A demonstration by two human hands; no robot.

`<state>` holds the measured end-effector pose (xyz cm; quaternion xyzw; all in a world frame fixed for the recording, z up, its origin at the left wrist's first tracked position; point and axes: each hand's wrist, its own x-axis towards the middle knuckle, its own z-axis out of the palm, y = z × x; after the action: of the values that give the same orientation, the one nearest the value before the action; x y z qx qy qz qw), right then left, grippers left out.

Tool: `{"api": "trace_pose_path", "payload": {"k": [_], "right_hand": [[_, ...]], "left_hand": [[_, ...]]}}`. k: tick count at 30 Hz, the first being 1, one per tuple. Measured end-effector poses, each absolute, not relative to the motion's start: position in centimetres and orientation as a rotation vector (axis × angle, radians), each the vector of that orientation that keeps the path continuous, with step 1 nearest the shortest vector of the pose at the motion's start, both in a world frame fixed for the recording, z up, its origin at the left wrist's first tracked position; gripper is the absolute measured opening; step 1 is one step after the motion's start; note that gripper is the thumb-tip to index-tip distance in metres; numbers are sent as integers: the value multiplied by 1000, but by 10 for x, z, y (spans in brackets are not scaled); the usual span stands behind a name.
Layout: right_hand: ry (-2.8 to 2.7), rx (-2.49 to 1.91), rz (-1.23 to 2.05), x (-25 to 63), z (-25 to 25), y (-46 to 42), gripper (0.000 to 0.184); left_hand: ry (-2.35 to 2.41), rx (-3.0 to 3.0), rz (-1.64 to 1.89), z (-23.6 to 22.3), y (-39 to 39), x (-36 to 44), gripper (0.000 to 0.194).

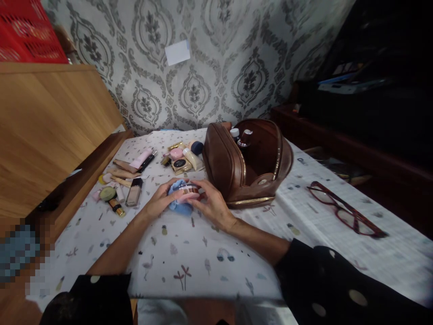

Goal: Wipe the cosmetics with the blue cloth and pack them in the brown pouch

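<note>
Between my two hands is a small round jar (188, 191) with a clear upper part and a pink lower part. My left hand (163, 197) presses a light blue cloth (181, 208) against the jar's left side. Fingers of my right hand (214, 205) grip the jar from the right. Just beyond my right hand stands a brown leather cosmetic bag (223, 167), unzipped, with a couple of bottles (245, 139) inside. Behind my hands lies a cluster of cosmetics, including a cream tube (192, 159) and a pink-lidded jar (176, 154).
More makeup lies at the left: a foundation bottle (134, 192), a green round container (107, 194) and several brushes (123, 173). Red-framed glasses (348, 212) rest on the right. A wooden cabinet (57, 131) borders the table on the left; a patterned wall (203, 85) rises behind.
</note>
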<state>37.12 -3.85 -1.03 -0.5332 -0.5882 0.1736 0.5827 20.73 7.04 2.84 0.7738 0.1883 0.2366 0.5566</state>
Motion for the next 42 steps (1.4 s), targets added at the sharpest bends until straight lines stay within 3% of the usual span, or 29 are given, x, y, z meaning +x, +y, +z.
{"api": "trace_pose_path", "payload": {"k": [4,12,17,21,34,42], "right_hand": [[-1412,-1350,376,368,-10,-40,24],[-1478,-1410,305,364,-7,-42,12],[-1523,-1373,263,365,-10,-40,17],[-1531,-1388,278,364,-11,-37,10],[-1589,-1561,390,363,-3,-42,17],[-1634,-1552,380,363,-7,-43,9]], "left_hand": [[542,2016,709,28,69,209,41],[403,2645,1207,28,43,215,35],[77,2910,1108,21,32,221,43],[213,2880,1123,18,42,221,38],[646,2106,749,14,60,215,41],[563,2476,1033,12,50,218,37]]}}
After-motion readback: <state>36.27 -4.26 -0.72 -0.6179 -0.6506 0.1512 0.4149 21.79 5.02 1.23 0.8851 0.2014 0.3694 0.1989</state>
